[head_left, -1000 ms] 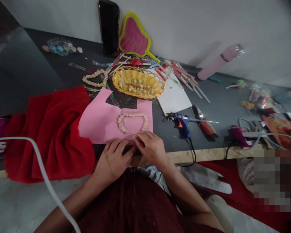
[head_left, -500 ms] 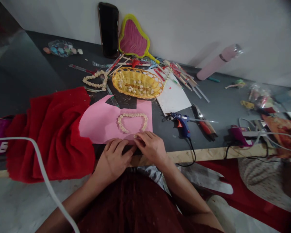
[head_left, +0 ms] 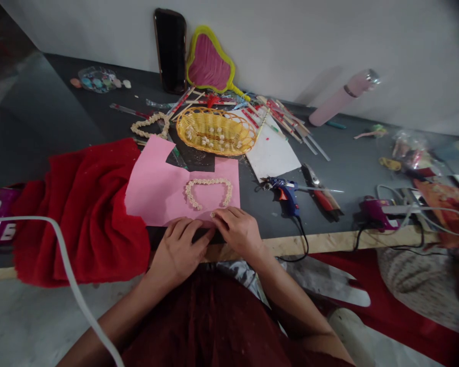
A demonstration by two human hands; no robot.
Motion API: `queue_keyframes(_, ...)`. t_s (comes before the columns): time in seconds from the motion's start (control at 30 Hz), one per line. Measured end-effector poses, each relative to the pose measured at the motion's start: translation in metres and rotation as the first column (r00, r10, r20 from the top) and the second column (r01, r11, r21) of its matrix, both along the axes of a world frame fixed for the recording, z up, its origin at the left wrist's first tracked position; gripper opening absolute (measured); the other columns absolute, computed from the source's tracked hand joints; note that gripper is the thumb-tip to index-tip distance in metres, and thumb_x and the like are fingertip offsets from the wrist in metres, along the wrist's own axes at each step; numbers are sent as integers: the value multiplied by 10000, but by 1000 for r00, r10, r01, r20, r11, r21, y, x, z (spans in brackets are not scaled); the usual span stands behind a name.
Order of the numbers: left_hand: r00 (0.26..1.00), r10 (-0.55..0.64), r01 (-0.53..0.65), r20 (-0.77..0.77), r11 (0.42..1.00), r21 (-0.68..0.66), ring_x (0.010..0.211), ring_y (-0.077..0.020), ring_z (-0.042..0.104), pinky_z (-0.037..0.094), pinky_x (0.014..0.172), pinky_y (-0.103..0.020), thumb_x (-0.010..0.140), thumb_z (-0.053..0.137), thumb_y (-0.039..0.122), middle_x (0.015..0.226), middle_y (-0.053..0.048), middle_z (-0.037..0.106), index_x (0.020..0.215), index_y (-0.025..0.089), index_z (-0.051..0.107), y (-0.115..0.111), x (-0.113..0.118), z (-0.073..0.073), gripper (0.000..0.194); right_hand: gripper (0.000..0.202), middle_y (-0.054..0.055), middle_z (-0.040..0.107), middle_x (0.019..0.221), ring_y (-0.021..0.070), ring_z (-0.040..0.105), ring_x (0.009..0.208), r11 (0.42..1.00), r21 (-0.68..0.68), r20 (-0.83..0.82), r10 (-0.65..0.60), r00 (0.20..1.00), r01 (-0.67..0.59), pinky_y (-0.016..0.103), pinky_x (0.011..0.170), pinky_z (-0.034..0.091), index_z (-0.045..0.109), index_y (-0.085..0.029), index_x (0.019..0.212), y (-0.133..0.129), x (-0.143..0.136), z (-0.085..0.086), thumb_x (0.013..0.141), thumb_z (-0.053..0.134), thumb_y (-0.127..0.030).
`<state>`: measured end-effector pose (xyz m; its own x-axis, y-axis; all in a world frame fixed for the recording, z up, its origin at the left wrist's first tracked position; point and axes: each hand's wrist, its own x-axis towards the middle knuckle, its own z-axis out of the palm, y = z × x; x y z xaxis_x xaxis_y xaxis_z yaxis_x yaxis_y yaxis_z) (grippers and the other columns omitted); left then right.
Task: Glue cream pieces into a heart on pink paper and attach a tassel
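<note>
Tiny cream bit [head_left: 213, 214] is pinched in the right hand's grip [head_left: 240, 232], left hand [head_left: 180, 251] laid loose, and the pink paper's [head_left: 156, 188] best kept flat so the knobbly outline [head_left: 210, 181] at 12 o'clock isn't nudged.

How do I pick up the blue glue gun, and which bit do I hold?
Best by its handle, coming from the near table edge: the blue glue gun lies with its handle pointing that way, cord trailing from its end. Avoid the nozzle, facing left; it might be hot.
</note>
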<state>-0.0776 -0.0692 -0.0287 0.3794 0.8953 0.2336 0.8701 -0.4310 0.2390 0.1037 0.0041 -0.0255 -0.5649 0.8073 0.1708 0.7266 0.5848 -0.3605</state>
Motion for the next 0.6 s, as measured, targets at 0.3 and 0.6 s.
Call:
queue_keyframes(0.3,1000,-10,10,1,1000,10,1068,-278,494,453,920,-461,815,611,220,1158,-73,574,1231,286,585,0,-1,-2,423,160,50,717,902,167,655,841,1000,-1,-16,6,1000,-6,269,764,494,658,-194,983,-2,1,1,942,524,-273)
queue_keyframes(0.6,1000,3,-3,10,1000,1,1061,-284,499,458,907,-461,819,601,210,1158,-68,583,1235,286,586,-1,0,-1,423,183,50,722,904,159,656,852,1000,7,-36,5,999,-5,264,790,488,665,-206,979,-1,1,-3,957,495,-271)
